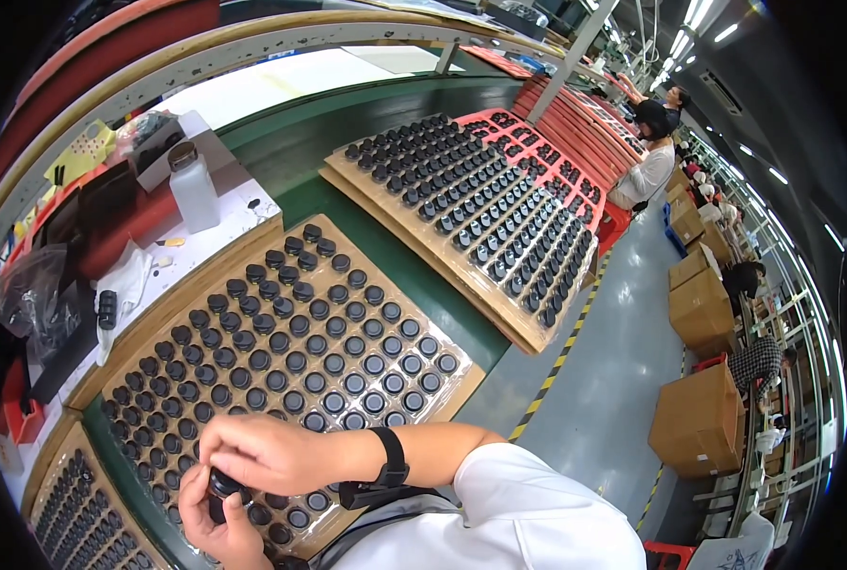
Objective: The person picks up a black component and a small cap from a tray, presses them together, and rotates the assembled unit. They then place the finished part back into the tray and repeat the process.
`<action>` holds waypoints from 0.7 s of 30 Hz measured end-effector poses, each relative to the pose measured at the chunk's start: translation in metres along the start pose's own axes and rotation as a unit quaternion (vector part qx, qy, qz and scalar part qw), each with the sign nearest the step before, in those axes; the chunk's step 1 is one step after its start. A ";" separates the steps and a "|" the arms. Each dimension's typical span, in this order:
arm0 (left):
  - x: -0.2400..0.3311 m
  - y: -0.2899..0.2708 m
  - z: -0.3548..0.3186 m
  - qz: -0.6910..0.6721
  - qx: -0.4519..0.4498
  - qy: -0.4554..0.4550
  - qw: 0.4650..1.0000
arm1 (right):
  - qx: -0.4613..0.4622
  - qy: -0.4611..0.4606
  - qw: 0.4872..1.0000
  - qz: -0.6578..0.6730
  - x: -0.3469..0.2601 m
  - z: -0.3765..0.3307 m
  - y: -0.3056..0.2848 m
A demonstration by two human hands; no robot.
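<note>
Gripping a round black part in the curled fingers of both left hand and right hand, over the filled tray's near side.
Crowded below by the tray's rows of parts, hemmed past its far-left edge by a white ledge; parted from a second tray, beyond its right edge, by a narrow green strip; open farther right of it, down a grey aisle.

glossy grey floor | yellow-black stripe | dark ceiling | tube lights
</note>
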State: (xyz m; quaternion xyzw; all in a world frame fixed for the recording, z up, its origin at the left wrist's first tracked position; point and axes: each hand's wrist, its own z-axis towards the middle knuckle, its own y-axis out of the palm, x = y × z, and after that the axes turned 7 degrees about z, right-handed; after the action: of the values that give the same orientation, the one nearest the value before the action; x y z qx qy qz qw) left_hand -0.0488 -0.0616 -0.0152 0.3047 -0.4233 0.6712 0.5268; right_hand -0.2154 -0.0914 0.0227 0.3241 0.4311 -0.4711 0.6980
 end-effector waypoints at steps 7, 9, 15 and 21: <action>-0.005 -0.003 -0.002 -0.008 -0.008 -0.004 1.000 | 0.000 -0.085 0.990 -0.112 0.003 0.002 0.000; -0.004 -0.003 -0.002 0.011 -0.005 -0.006 1.000 | -0.018 -0.023 0.996 -0.089 -0.003 0.001 -0.005; -0.004 -0.001 -0.002 -0.007 0.019 -0.001 1.000 | -0.004 0.064 0.997 0.045 -0.001 0.001 0.000; 0.000 0.004 0.003 0.022 0.068 -0.015 0.997 | -0.023 0.022 0.997 -0.073 -0.002 0.003 -0.006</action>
State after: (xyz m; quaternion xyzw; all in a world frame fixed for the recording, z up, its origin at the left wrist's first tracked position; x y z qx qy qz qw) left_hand -0.0526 -0.0642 -0.0150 0.3408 -0.3907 0.7051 0.4837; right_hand -0.2208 -0.0948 0.0258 0.2857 0.4796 -0.5034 0.6595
